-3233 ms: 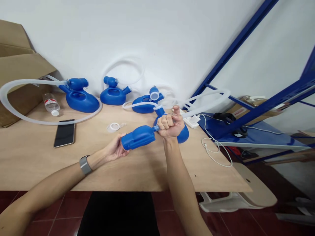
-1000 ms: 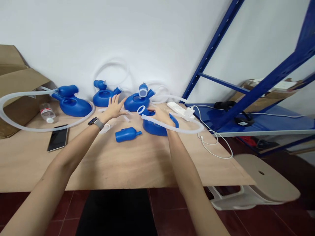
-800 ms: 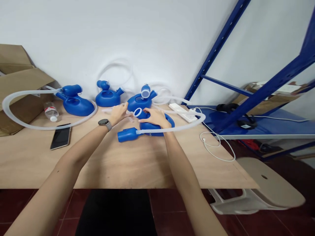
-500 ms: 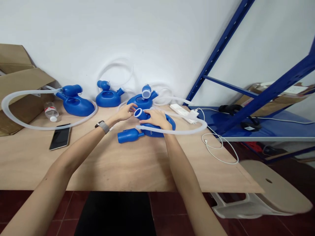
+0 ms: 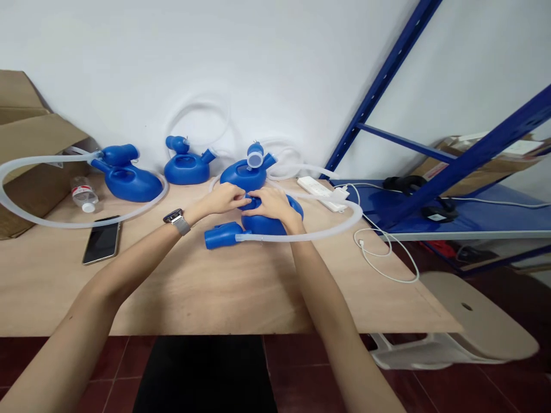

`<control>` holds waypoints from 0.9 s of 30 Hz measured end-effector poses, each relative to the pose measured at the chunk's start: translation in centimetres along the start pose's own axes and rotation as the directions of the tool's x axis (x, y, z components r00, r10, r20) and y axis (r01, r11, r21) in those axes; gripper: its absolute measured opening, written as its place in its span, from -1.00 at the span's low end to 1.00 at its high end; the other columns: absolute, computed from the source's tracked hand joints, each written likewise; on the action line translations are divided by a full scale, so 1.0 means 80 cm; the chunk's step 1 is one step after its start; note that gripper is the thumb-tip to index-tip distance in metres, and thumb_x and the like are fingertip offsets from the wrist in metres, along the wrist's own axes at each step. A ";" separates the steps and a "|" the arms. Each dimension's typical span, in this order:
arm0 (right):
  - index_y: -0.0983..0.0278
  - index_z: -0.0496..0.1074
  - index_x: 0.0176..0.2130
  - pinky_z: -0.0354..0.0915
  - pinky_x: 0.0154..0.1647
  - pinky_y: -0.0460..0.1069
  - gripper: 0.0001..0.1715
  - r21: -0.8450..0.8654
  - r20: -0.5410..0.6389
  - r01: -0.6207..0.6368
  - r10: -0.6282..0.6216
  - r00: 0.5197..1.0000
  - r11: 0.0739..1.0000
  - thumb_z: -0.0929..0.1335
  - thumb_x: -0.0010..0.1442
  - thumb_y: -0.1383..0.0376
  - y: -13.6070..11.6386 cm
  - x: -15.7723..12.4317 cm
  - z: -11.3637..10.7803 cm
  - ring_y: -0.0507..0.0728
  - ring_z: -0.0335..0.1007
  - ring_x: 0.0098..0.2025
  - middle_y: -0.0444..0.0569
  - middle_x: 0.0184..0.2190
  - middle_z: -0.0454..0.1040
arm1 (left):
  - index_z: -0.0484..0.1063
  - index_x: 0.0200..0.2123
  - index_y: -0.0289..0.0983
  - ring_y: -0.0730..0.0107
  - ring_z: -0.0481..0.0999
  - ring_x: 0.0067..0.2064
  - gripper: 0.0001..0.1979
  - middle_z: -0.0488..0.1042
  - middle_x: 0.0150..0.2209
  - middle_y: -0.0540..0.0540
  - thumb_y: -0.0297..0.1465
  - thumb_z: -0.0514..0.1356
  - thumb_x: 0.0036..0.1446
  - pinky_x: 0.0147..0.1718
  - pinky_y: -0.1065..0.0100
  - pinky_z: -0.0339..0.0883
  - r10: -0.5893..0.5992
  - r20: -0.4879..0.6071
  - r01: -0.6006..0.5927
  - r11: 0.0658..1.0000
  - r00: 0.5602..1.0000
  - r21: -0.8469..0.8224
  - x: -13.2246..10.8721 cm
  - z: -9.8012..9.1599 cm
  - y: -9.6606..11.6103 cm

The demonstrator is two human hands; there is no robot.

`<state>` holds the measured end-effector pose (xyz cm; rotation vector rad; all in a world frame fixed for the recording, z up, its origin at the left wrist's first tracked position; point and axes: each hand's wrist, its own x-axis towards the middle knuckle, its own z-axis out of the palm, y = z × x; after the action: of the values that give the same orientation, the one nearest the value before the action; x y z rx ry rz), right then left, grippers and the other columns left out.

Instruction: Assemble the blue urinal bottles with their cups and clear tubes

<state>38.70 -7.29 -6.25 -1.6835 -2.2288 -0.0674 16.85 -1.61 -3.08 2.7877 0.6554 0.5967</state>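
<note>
A blue plastic urinal bottle [image 5: 269, 225] lies on the table in front of me. My right hand [image 5: 274, 205] is over its top, fingers curled around the handle and neck area. At the neck, my left hand [image 5: 227, 199] is closed, its fingertips close to those of the right. Both hands cover the bottle's mouth, so whether a cap is there is hidden. Nearer to me lies a blue cup-shaped receiver [image 5: 222, 236]. A translucent hose [image 5: 310, 236] loops around the bottle's right side, and its end lies at the receiver's narrow spout.
Behind stand other blue urinal bottles [image 5: 133, 184] with hoses, along the wall. A phone [image 5: 102, 241], a clear plastic bottle [image 5: 84, 195] and a cardboard box [image 5: 32, 172] are left. Rightward are a power strip [image 5: 322, 193], white cable [image 5: 390, 279], blue shelf [image 5: 486, 215] and stool [image 5: 482, 315].
My left hand has moved right onto the bottle's neck, covering the mouth that showed before. The hose end has shifted down to the receiver's spout. My right hand stays on the bottle.
</note>
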 end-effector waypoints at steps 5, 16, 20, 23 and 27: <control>0.09 0.65 0.19 0.35 0.08 0.09 -0.26 0.001 0.021 0.020 -0.020 1.000 1.000 0.53 0.21 -0.24 0.000 -0.001 0.001 0.37 0.56 0.11 0.05 0.06 0.69 | 0.30 -0.58 -0.24 0.47 0.13 -0.52 -0.48 0.27 -0.61 0.04 -0.08 0.19 0.37 -0.44 0.28 0.00 0.039 0.132 -0.022 0.991 0.990 -0.130 -0.001 -0.017 0.008; 0.06 0.64 0.21 0.35 0.10 0.08 -0.27 0.026 0.046 0.055 -0.057 0.997 0.998 0.53 0.21 -0.23 -0.003 -0.004 -0.001 0.36 0.57 0.10 0.04 0.06 0.70 | 0.25 -0.58 -0.23 0.47 0.11 -0.53 -0.53 0.22 -0.61 0.05 -0.10 0.19 0.29 -0.46 0.29 -0.02 -0.029 0.077 0.040 0.987 0.997 -0.157 -0.014 -0.030 0.012; 0.08 0.64 0.20 0.36 0.13 0.10 -0.28 0.039 0.054 0.068 -0.070 0.996 0.997 0.53 0.21 -0.21 -0.006 -0.004 0.001 0.37 0.56 0.11 0.04 0.08 0.70 | 0.20 -0.59 -0.22 0.49 0.13 -0.51 -0.56 0.21 -0.59 0.06 -0.15 0.18 0.26 -0.46 0.31 -0.02 -0.172 -0.008 0.161 0.935 0.985 -0.315 -0.018 -0.032 0.007; 0.11 0.63 0.20 0.36 0.18 0.15 -0.26 0.023 0.044 0.044 -0.045 0.998 0.999 0.53 0.21 -0.21 -0.001 -0.003 0.006 0.40 0.55 0.14 0.07 0.11 0.68 | 0.21 -0.57 -0.22 0.47 0.18 -0.48 -0.55 0.25 -0.57 0.04 -0.10 0.21 0.25 -0.43 0.31 0.01 -0.336 -0.161 0.263 0.898 0.928 -0.352 -0.029 -0.034 -0.008; 0.20 0.58 0.27 0.25 0.35 0.32 -0.21 -0.022 -0.080 0.010 -0.012 0.997 1.000 0.54 0.23 -0.16 0.014 0.001 0.014 0.48 0.48 0.24 0.17 0.16 0.64 | 0.22 -0.54 -0.21 0.42 0.25 -0.44 -0.57 0.33 -0.53 0.01 -0.11 0.27 0.19 -0.38 0.29 0.06 -0.410 -0.309 0.360 0.910 0.858 -0.208 -0.084 -0.032 -0.032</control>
<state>39.50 -6.65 -7.44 -1.6502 -2.1860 -0.1590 9.28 -2.17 -3.77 2.3339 1.1584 1.0081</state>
